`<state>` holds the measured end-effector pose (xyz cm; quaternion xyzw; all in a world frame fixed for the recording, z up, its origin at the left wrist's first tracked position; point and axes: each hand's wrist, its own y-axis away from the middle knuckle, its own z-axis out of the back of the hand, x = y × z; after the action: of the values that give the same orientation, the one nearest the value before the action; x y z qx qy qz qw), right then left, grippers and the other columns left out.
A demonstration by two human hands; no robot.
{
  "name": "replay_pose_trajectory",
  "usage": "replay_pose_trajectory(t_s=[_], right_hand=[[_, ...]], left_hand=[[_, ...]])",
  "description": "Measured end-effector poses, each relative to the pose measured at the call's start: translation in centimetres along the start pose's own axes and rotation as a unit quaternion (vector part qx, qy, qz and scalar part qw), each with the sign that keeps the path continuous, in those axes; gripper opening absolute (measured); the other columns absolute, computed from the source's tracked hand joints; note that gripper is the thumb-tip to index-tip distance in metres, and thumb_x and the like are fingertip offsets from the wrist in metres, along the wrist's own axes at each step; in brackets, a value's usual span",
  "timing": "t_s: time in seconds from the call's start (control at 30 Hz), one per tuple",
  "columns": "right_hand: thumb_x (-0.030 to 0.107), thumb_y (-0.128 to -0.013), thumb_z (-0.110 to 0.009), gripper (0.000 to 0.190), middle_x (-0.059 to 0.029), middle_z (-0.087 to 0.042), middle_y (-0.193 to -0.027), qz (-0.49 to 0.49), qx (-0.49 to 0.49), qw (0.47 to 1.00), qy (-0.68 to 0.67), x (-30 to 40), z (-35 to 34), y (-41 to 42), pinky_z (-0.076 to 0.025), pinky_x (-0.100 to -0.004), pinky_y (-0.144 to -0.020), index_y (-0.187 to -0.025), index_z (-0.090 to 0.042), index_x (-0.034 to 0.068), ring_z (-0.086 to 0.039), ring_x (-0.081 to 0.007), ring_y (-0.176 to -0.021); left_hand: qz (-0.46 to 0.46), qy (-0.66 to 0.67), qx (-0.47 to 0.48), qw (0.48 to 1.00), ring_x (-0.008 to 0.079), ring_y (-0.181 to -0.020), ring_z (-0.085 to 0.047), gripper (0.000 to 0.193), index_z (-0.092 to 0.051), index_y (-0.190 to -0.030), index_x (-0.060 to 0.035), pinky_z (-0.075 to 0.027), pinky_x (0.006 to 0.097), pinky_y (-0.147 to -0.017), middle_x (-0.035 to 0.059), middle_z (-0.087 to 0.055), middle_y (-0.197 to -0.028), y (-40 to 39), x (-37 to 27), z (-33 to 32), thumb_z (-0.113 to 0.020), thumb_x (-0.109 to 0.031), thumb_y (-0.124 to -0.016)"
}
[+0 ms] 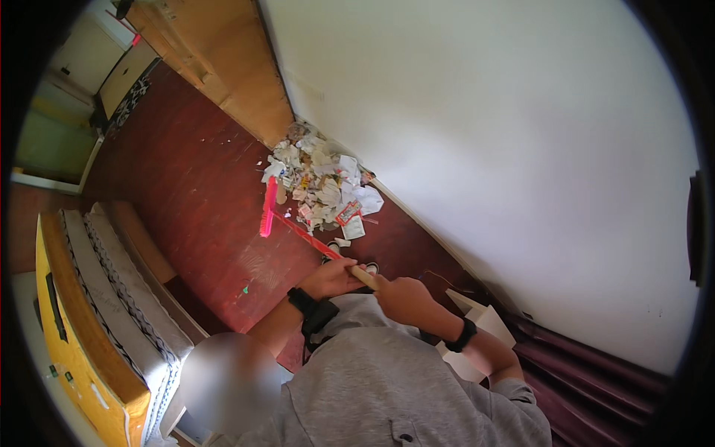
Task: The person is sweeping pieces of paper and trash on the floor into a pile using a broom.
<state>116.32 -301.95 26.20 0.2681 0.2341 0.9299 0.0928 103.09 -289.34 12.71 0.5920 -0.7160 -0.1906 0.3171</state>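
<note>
Both my hands are on the handle of a broom (307,237), whose shaft is red with a pale grip end. My left hand (333,278) is wrapped around it lower down, nearer the brush. Close to my body, my right hand (403,299) grips the pale end. The pink broom head (268,207) rests at the left edge of a heap of mixed litter (321,181), mostly crumpled paper and wrappers. Whether its bristles touch the floor cannot be told. Small scraps lie around the heap on the dark red floor (195,184).
A white wall (475,139) with a skirting runs along the right. A wooden cabinet (223,61) stands beyond the heap. Stacked mattresses (111,296) lean at the left. Behind my right arm are a white box-like piece (494,329) and a dark purple curtain (581,369).
</note>
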Motion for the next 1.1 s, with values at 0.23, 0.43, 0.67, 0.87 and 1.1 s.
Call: replay_pose_trajectory(t_s=[0.23, 0.43, 0.67, 0.87, 1.1], right_hand=[[0.016, -0.075, -0.047, 0.032, -0.0153, -0.055, -0.055, 0.108, -0.008, 0.991, -0.08, 5.1, -1.9, -7.4, -0.044, -0.0402, -0.047, -0.101, -0.051, -0.001, -0.056, -0.0306, -0.05], [0.016, -0.072, -0.053, 0.014, -0.0141, -0.057, -0.06, 0.092, -0.093, 0.96, -0.248, 4.9, 0.6, -8.9, -0.045, -0.0376, -0.053, -0.081, -0.063, 0.01, -0.058, -0.03, -0.057], [0.005, -0.065, -0.056, 0.006, -0.011, -0.058, -0.065, 0.02, -0.301, 0.915, -0.269, 5.2, 4.0, -10.4, -0.045, -0.0293, -0.054, -0.07, -0.058, 0.002, -0.058, -0.0225, -0.056], [0.011, -0.062, -0.061, 0.009, -0.0061, -0.055, -0.064, 0.143, -0.257, 0.941, -0.168, 7.6, 4.4, -11.4, -0.044, -0.0323, -0.049, -0.069, -0.056, 0.009, -0.055, -0.0244, -0.054], [0.02, -0.063, -0.065, 0.013, -0.0021, -0.051, -0.058, 0.248, -0.22, 0.938, -0.099, 12.6, 5.8, -11.9, -0.042, -0.0306, -0.041, -0.069, -0.055, 0.013, -0.053, -0.0203, -0.046]], left_hand=[[-0.109, 0.016, -0.036, 0.993, 0.0214, -0.072, -0.053, 0.006, -0.044, -0.077, -0.0021, -0.046, 0.0349, -0.076, 0.0086, -0.049, -0.073, 2.6, -4.2, 5.6, -0.041, -0.006, -0.08], [-0.096, 0.01, 0.066, 0.993, 0.013, -0.074, -0.045, 0.011, -0.041, -0.073, -0.0069, -0.04, 0.0258, -0.075, 0.0024, -0.041, -0.071, 1.9, -5.2, 1.4, -0.041, -0.01, -0.083], [-0.089, 0.159, 0.17, 0.969, 0.0123, -0.069, -0.047, 0.012, -0.041, -0.069, -0.0086, -0.041, 0.0256, -0.069, 0.0006, -0.044, -0.067, -1.2, -6.8, -2.4, -0.044, -0.009, -0.08], [0.029, 0.353, 0.336, 0.873, 0.0073, -0.072, -0.046, 0.011, -0.04, -0.069, -0.0107, -0.04, 0.022, -0.069, -0.0025, -0.04, -0.064, 1.1, -6.8, -1.6, -0.044, -0.008, -0.078], [-0.151, -0.01, 0.196, 0.969, 0.0013, -0.078, -0.045, 0.001, -0.043, -0.085, -0.0088, -0.038, 0.017, -0.074, -0.0032, -0.045, -0.082, 9.8, -7.8, -1.3, -0.043, -0.01, -0.085]])
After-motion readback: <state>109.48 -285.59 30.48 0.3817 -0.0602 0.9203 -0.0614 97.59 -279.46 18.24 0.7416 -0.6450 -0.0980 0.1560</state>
